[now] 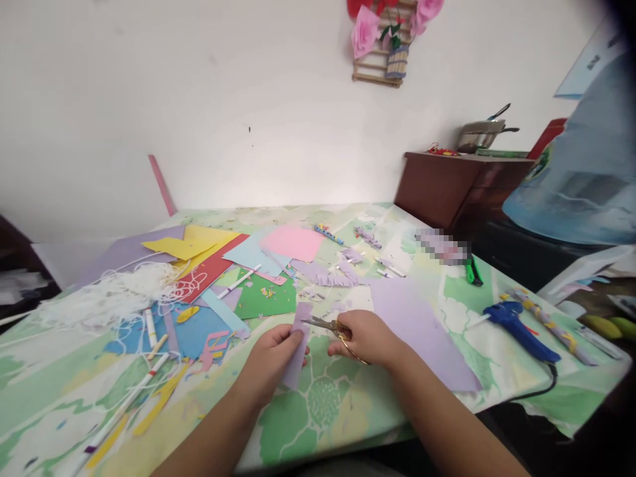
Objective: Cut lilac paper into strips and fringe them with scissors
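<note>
Head view: we have both hands low over the near edge of the desk [322,407], about mid-width, on its green floral cloth.
Grip L: our left hand [271,351] has fingers pressed together, pinching a lilac paper strip [294,368] at its middle.
Strip: stands on end, slightly tilted, between our two hands.
Grip R: our right hand [365,338] is curled through the gold handles of the scissors [320,324]; blades point left and meet the strip's upper right edge. Blade gap: we cannot tell.
Right side: large lilac sheet [422,331] lies flat just beside our right wrist. A blue glue gun [517,328] sits near the right edge, with a green cutter [472,271] further back.
Left side: white string tangle [114,298], markers and overlapping coloured sheets.
Far middle: pink sheet [293,242], fringed lilac scraps [338,278].
</note>
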The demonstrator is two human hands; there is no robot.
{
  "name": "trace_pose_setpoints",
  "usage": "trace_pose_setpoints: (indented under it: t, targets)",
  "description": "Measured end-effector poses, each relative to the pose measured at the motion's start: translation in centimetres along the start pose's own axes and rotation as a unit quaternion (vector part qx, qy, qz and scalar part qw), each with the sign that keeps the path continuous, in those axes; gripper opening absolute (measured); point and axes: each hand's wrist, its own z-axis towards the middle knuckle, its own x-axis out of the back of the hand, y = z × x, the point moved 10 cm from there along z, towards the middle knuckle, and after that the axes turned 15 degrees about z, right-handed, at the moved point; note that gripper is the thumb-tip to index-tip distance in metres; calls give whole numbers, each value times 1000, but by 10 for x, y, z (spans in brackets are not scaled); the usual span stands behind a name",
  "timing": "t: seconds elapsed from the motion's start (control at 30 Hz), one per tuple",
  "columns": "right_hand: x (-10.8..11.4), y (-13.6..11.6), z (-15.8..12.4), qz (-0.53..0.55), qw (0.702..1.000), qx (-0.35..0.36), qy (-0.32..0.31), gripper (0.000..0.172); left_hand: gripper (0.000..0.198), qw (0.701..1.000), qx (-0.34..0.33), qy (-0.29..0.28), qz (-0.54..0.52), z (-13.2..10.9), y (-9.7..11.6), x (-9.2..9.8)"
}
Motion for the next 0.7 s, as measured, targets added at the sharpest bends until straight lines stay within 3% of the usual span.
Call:
trace_pose_setpoints:
  t: [0.23,0.4,0.6,0.7]
  targets:
    - [-14,-17,-1,41,998,45,-30,47,18,987,-51,97,-116,2,6,24]
    - [-14,-12,-4,55,998,5,-11,45,19,991,-60,54,-109,2,8,15]
    - [-15,-15,-5,61,998,13,-9,45,20,988,-71,109,-80,-1,9,31]
    - [-13,-14,-5,84,996,11,3,44,23,993,-60,89,-59,0,11,26]
